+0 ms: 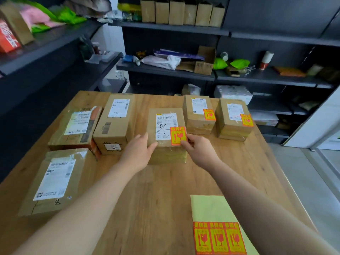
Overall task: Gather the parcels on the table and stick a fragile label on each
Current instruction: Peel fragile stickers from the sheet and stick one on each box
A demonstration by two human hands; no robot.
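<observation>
Centre parcel (165, 133) sits mid-table (165, 190), at 12 o'clock from me. A fragile label (178, 136) lies on its top at the 4 o'clock corner. My right hand (199, 151) pinches the label's lower corner, fingers clamped on it. My left hand (138, 153) rests on the parcel's 8 o'clock corner, fingers straight and together. Two labelled parcels (199, 115) stand at 1 o'clock, three unlabelled parcels (114, 122) at 10 o'clock, and the label sheet (219, 236) at 5 o'clock.

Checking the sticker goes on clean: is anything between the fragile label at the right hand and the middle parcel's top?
Nothing visible. The fragile label lies on the middle parcel, overlapping its shipping label; the left hand rests at the near-left edge.
</observation>
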